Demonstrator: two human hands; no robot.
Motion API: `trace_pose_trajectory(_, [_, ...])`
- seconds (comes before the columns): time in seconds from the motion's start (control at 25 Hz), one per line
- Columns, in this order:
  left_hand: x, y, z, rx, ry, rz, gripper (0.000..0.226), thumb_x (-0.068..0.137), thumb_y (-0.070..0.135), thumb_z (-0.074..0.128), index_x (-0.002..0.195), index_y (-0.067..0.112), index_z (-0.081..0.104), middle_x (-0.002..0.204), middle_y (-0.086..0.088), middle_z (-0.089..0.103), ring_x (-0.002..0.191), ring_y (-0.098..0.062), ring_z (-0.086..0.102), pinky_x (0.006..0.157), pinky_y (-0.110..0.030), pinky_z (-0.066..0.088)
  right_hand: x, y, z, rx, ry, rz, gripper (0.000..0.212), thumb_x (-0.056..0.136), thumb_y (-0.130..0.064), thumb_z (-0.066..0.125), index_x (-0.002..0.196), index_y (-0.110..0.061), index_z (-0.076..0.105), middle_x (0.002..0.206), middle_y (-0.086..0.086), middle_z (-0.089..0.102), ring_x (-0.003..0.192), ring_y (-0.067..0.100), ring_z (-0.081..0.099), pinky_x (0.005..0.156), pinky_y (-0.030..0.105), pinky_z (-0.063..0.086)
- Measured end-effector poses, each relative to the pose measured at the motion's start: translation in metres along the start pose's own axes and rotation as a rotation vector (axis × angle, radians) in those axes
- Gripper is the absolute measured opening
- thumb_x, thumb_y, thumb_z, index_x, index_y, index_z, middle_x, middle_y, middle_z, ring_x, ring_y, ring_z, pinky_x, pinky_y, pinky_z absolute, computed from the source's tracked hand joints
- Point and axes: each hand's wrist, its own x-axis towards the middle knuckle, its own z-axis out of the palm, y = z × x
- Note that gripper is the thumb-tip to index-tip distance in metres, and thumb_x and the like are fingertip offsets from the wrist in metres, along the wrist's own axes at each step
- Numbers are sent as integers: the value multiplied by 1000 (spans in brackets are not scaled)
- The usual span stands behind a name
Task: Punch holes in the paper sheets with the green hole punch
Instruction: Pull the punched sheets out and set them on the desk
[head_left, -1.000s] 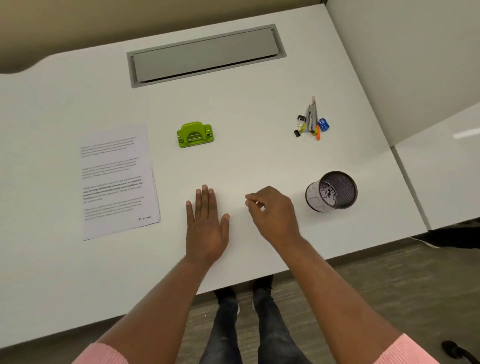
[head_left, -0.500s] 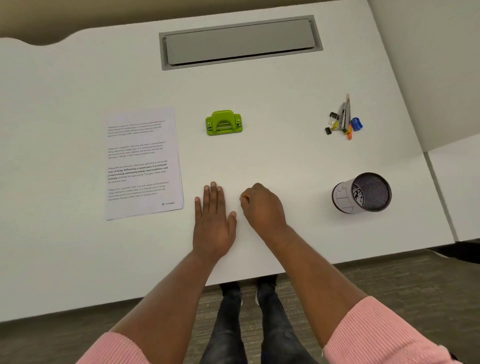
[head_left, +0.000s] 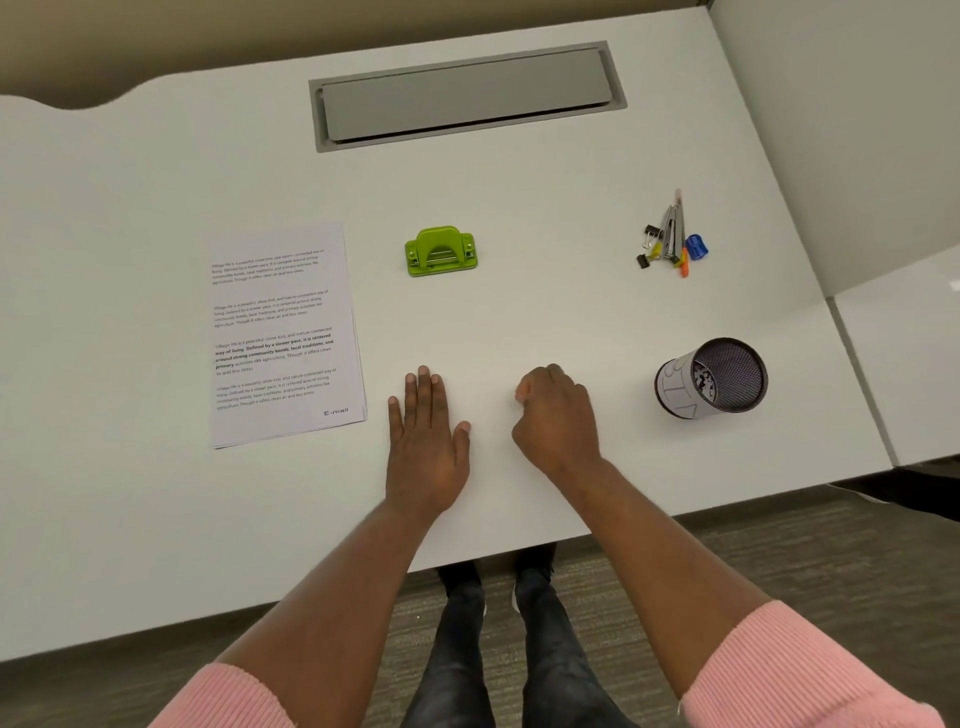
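The green hole punch stands alone on the white desk, a little beyond my hands. A thin stack of printed paper sheets lies flat to its left. My left hand rests palm down on the desk, fingers straight and close together, just right of the sheets' lower corner. My right hand rests beside it as a loose fist with nothing visible in it. Neither hand touches the punch or the paper.
A mesh pen cup stands at the right. Binder clips, a stapler-like tool and a blue sharpener lie in a small pile at the far right. A grey cable hatch sits at the back. The desk's front edge runs under my forearms.
My right hand's fingers have curled into a fist and the hand has drawn closer to my left. The view has shifted, so everything sits further right in frame.
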Motion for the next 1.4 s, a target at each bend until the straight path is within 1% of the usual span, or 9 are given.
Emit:
trace_pose_trajectory(0.2, [3,15,-8,-15,-13,43,64,106,33,26,160,7,1,168,-7,-9,155,-19,-14,126,-42,-9,-11,22,-47,200,156,155,32,70,8,44,80,-23,47,89,-7,52,73,22,53,63,33,40])
trace_pose_trajectory(0.32, [10,30,-7,-14,-12,101,60,107,29,30,160,11,12,169,-4,2,156,-18,-5,127,-40,-6,-14,32,-63,268,213,155,25,82,3,54,84,-22,56,90,-7,56,77,16,57,65,34,46])
trace_pose_trajectory(0.4, [14,38,-6,-27,-3,119,56,106,27,35,159,12,22,168,-3,13,156,-18,4,127,-38,-1,-17,34,-60,268,159,95,12,90,-10,61,89,-21,67,92,-6,61,78,12,60,69,31,50])
trace_pose_trajectory(0.48, [17,40,-3,-37,6,112,55,106,26,37,157,11,27,167,-4,17,156,-19,8,127,-37,3,-14,29,-47,217,-2,50,14,95,-21,60,97,-20,74,97,-3,65,84,15,63,75,33,52])
trace_pose_trajectory(0.6, [18,35,3,1,-13,134,56,107,29,32,159,12,21,169,-4,10,156,-19,3,127,-38,2,-6,17,-22,106,-168,-4,22,97,-26,54,92,-16,74,94,3,64,84,23,62,75,38,53])
trace_pose_trajectory(0.76, [15,29,10,87,-36,171,60,108,36,21,161,16,2,169,-1,-6,155,-17,-11,127,-41,-3,2,9,-6,68,-188,-29,27,97,-26,53,81,-13,70,85,4,59,75,24,58,68,38,51])
trace_pose_trajectory(1.2, [14,24,14,75,-22,202,60,106,34,17,161,13,4,169,-4,-1,156,-21,-8,127,-45,2,23,-15,-3,-132,-279,-84,11,85,-14,52,75,-10,54,85,9,59,75,28,56,62,33,31])
trace_pose_trajectory(1.32, [14,24,10,48,-54,200,61,107,36,21,161,14,2,169,-3,-6,155,-18,-12,127,-43,-2,21,-10,-12,-7,-270,-30,14,83,-18,56,73,-10,51,80,4,56,74,26,55,62,33,37])
trace_pose_trajectory(1.4, [15,27,7,34,-56,186,63,107,38,22,161,15,-1,169,-1,-9,155,-16,-15,126,-40,-6,16,1,-27,164,-131,59,11,84,-23,56,77,-16,57,83,-2,60,73,16,57,64,29,44])
